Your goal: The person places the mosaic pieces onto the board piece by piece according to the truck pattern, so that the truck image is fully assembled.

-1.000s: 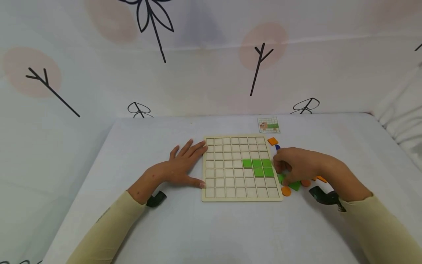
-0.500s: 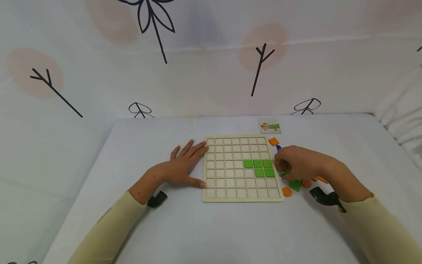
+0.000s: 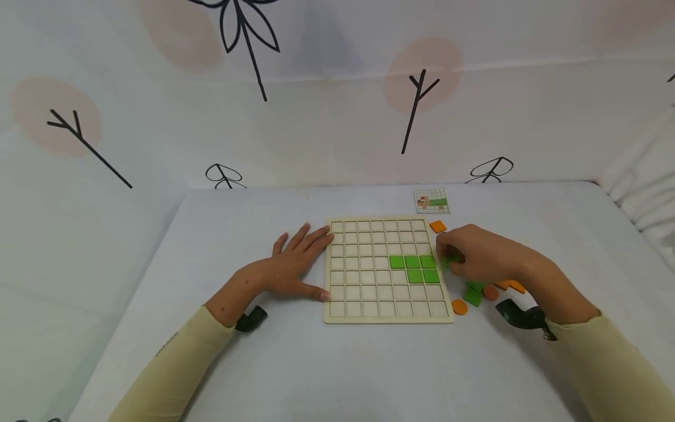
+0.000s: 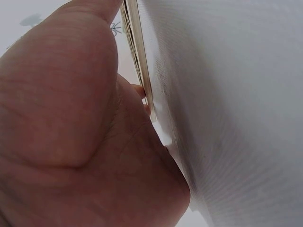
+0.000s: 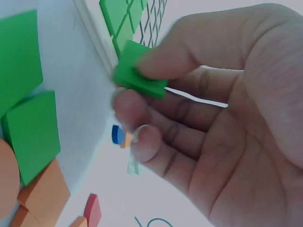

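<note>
A pale wooden grid board (image 3: pixel 387 320) lies on the white table, with several green square tiles (image 3: pixel 413 275) set in cells toward its right side. My left hand (image 3: pixel 287 276) lies with spread fingers against the board's left edge, fingertips and thumb touching the frame. Just off the right edge, my right hand (image 3: pixel 482 255) pinches a green square tile (image 5: pixel 128 68) between thumb and fingers, raised above the table in the right wrist view. In the head view the fingers mostly cover that tile. The left wrist view shows the left palm and thumb beside the board's side.
Loose green tiles (image 3: pixel 473 295), an orange disc (image 3: pixel 459 306), a brownish-orange disc (image 3: pixel 490 292) and orange pieces (image 3: pixel 517 286) lie right of the board. An orange square (image 3: pixel 437 226) sits by its top right corner. Behind it lies a picture card (image 3: pixel 432 201).
My right hand has picked up a green tile from beside the board, then moved slightly away from me along the right edge. My left hand stays put.
</note>
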